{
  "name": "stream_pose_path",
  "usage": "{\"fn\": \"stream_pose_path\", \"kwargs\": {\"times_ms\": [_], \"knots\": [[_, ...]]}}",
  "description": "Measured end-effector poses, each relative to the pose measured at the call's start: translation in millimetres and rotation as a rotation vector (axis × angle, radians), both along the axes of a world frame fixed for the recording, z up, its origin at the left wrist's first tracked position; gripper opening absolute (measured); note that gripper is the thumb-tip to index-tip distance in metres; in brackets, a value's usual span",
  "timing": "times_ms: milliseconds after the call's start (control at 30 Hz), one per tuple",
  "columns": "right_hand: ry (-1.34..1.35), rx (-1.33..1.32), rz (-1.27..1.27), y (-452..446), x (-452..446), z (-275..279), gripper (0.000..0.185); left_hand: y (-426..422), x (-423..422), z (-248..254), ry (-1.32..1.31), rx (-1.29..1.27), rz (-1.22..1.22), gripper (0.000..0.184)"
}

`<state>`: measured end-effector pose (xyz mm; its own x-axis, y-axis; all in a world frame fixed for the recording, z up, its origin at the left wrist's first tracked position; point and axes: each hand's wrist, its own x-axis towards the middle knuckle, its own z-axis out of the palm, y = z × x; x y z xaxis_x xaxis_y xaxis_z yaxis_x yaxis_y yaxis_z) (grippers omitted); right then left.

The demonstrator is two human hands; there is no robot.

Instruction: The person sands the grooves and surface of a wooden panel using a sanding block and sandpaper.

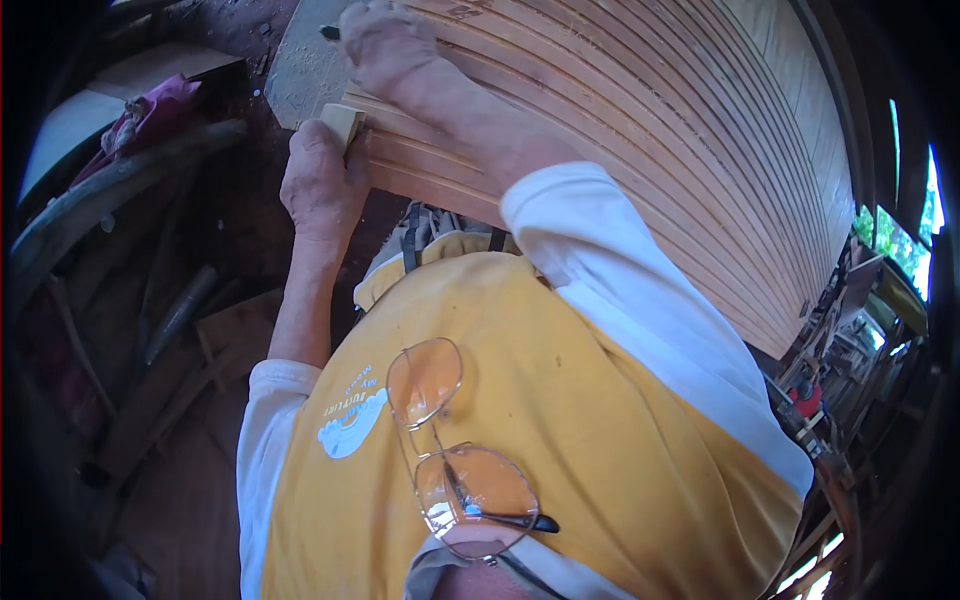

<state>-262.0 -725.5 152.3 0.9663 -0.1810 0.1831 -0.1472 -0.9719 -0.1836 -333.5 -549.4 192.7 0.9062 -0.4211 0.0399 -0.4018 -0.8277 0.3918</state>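
My left hand (320, 185) is closed around a small pale wooden block (345, 121), held at the left edge of a large panel of reddish wooden strips (620, 120). Thumb and fingers pinch the block upright. Above it, my right hand (388, 48) is curled over the end of the panel, its fingers bent. A short dark tip (330, 33) sticks out on the left side of this fist; the rest of that object is hidden in the fingers. Long dark grooves run between the strips.
A grey board (305, 70) lies at the panel's left end. Boards and a pink cloth (165, 105) sit at the left, near a curved pole (110, 185). Eyeglasses (450, 450) hang before my yellow shirt. Stacked timber (850, 370) stands at the right.
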Motion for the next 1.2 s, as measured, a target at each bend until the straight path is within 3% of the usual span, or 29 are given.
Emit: {"fn": "stream_pose_path", "kwargs": {"times_ms": [67, 100, 233, 333, 367, 467, 567, 733, 800, 900, 967, 1000, 1067, 1100, 1200], "knots": [[0.004, 0.114, 0.135, -53.6, -75.8, 20.2, 0.020, -2.0, 1.1, 1.3, -0.028, -0.026, -0.023, 0.042], [-0.001, 0.031, 0.168, -82.3, -121.1, 34.2, 0.020, -1.5, 1.8, 0.6, -0.039, -0.037, -0.022, 0.042], [0.256, -0.027, -0.095, -173.3, -271.8, 41.4, 0.033, -0.9, 3.0, -5.0, -0.066, -0.048, -0.045, 0.044], [0.138, -0.003, -0.025, -137.2, -225.9, 46.6, 0.035, -5.8, 3.4, -2.9, -0.062, -0.011, -0.040, 0.044], [-0.066, 0.033, 0.017, -115.3, -189.7, 33.5, 0.029, -5.9, 2.8, -4.1, -0.063, -0.001, -0.038, 0.044], [-0.151, 0.075, 0.121, -44.9, -69.1, 15.3, 0.006, -2.1, 3.2, -3.0, -0.051, 0.054, -0.029, 0.044], [-0.132, 0.141, 0.027, 5.9, 15.5, -14.7, 0.019, -5.6, 1.1, -0.9, -0.025, 0.057, -0.031, 0.043], [-0.030, -0.005, 0.081, -102.0, -153.7, 26.7, 0.018, -0.4, 1.6, -3.0, -0.087, 0.005, -0.071, 0.043], [0.101, -0.070, -0.008, -150.3, -235.4, 41.3, 0.033, -2.6, 1.5, -2.4, -0.073, 0.004, -0.065, 0.043], [0.087, -0.090, -0.038, -154.8, -252.1, 38.9, 0.032, -3.3, 4.2, -0.8, -0.071, 0.024, -0.064, 0.043], [-0.128, 0.011, 0.056, -119.1, -186.6, 19.9, 0.026, -6.9, 4.6, -1.6, -0.058, 0.050, -0.059, 0.043], [-0.144, 0.037, 0.085, -93.4, -143.8, 20.0, 0.033, -7.0, 4.4, -3.0, -0.076, 0.075, -0.057, 0.043], [-0.287, -0.165, 0.170, -47.0, -62.8, -21.3, 0.028, -7.3, 2.3, -2.4, -0.096, 0.076, -0.069, 0.043], [-0.231, 0.011, 0.027, -21.2, -38.9, 1.1, 0.027, -5.8, 1.6, -2.6, -0.084, 0.070, -0.068, 0.043], [-0.088, 0.066, -0.015, -41.9, -67.7, 7.4, 0.029, -5.1, 0.1, 1.6, -0.051, 0.065, -0.074, 0.043]]}}
